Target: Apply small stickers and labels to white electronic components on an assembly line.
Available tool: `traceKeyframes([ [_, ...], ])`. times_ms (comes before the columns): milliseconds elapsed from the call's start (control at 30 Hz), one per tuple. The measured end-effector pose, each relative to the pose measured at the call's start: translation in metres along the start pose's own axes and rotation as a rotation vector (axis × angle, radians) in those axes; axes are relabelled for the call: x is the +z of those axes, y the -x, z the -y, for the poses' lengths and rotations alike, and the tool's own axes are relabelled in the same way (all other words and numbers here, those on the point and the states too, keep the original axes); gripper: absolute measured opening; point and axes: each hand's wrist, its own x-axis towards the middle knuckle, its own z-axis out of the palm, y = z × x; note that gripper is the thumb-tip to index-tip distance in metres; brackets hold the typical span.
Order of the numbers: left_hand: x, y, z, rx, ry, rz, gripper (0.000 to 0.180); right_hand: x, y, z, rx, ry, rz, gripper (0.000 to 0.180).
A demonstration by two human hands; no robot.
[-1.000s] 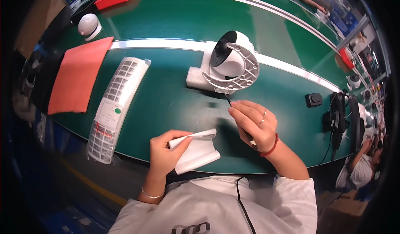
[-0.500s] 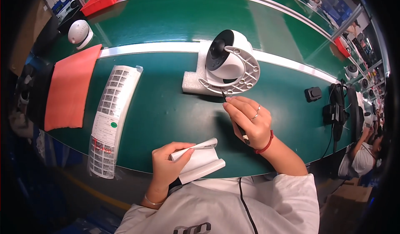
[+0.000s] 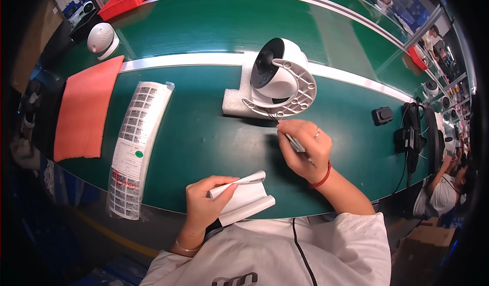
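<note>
A white security camera (image 3: pixel 290 57) with a black front lies tilted on a white foam block (image 3: pixel 235 101). Its crescent-shaped ribbed base (image 3: pixel 304 88) faces toward me. My right hand (image 3: pixel 307 146) is closed on a pair of slim tweezers (image 3: pixel 295 143), whose dark tip reaches the lower edge of that base. Whether the tip holds anything is too small to tell. Nearer to me, my left hand (image 3: pixel 208 199) pinches a curled white label sheet (image 3: pixel 242 198) between thumb and fingers.
To the left lie a long strip of printed labels (image 3: pixel 133 148) and an orange foam sheet (image 3: pixel 86 110). Another white camera (image 3: pixel 102 39) stands on the green belt, near a red tray (image 3: pixel 125 2). A small black box (image 3: pixel 382 115) and dark cables (image 3: pixel 415 133) are at right.
My right hand has turned slightly, showing more of the tweezers, and the camera and its base have shifted a little. The camera on the belt has moved slightly right. My left hand stays still.
</note>
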Motion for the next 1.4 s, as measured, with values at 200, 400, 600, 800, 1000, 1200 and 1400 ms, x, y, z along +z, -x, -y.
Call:
traceKeyframes([
  [200, -0.002, 0.003, -0.004, 0.023, -0.031, -0.015, 0.013, -0.004, 0.008, 0.002, 0.575, -0.429, -0.083, 0.014],
  [400, 0.001, 0.005, -0.001, 0.038, -0.014, -0.019, 0.012, 0.009, 0.002, 0.003, -0.07, 0.088, -0.028, 0.024],
  [600, 0.007, -0.002, -0.001, 0.036, 0.013, -0.008, 0.011, 0.013, 0.0, 0.01, -0.102, 0.137, -0.04, 0.024],
  [800, -0.013, 0.006, -0.002, 0.085, -0.004, -0.081, 0.013, -0.027, -0.019, 0.043, 0.282, -0.324, -0.024, 0.018],
  [1000, -0.01, 0.013, -0.002, 0.171, -0.008, -0.102, 0.012, -0.084, -0.099, 0.01, 0.127, 0.097, 0.188, 0.022],
  [1200, -0.027, 0.033, 0.007, 0.204, -0.118, -0.262, 0.012, -0.052, -0.145, -0.029, 0.157, 0.018, 0.869, 0.023],
  [1400, -0.019, 0.025, 0.011, 0.291, -0.248, -0.376, 0.014, -0.043, -0.187, -0.078, 0.156, 0.128, 0.51, 0.019],
])
